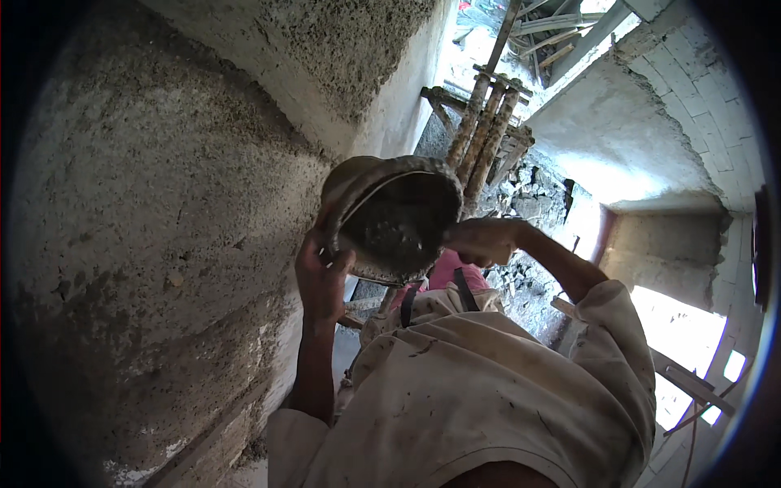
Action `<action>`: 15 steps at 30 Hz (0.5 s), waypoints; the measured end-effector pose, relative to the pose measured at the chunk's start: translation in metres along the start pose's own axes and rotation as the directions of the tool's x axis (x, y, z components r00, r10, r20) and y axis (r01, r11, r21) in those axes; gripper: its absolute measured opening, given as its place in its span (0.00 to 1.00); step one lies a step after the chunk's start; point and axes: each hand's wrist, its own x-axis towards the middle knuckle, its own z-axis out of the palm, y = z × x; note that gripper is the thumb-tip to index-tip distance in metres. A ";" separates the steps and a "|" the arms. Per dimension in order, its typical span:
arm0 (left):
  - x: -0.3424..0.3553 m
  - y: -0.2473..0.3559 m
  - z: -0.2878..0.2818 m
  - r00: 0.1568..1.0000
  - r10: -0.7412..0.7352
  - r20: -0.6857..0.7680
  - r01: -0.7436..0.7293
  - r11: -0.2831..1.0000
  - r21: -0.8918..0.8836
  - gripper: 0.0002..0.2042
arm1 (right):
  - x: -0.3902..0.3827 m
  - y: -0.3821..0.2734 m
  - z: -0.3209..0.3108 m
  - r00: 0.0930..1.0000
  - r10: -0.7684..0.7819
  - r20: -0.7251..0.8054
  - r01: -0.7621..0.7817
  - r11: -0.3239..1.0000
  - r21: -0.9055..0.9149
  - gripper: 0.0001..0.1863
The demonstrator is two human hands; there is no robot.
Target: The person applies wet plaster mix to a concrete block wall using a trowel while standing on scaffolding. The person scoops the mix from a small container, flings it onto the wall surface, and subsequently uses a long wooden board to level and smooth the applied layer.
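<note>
Tilted in front of me is a round, mortar-crusted bucket (390,224), with dark wet material inside. My left hand (321,281) grips its left rim, thumb and fingers wrapped round the edge. My right hand (484,238) is closed at the bucket's right edge; what its fingers hold is hidden. My cream, stained shirt (464,390) fills the lower middle, with dark straps and pink cloth just beyond.
A rough mortared wall (163,244) rises close on my left. Wooden scaffold poles (488,130) stand beyond the bucket, above broken rubble (529,195). At right are block walls (691,98), bright openings (675,321) and timber planks (683,378).
</note>
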 end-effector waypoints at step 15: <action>0.003 -0.028 0.005 0.956 -0.259 -0.140 0.227 0.951 -0.212 0.13 | 0.020 0.018 0.072 0.963 -0.270 -0.028 0.252 0.853 0.457 0.21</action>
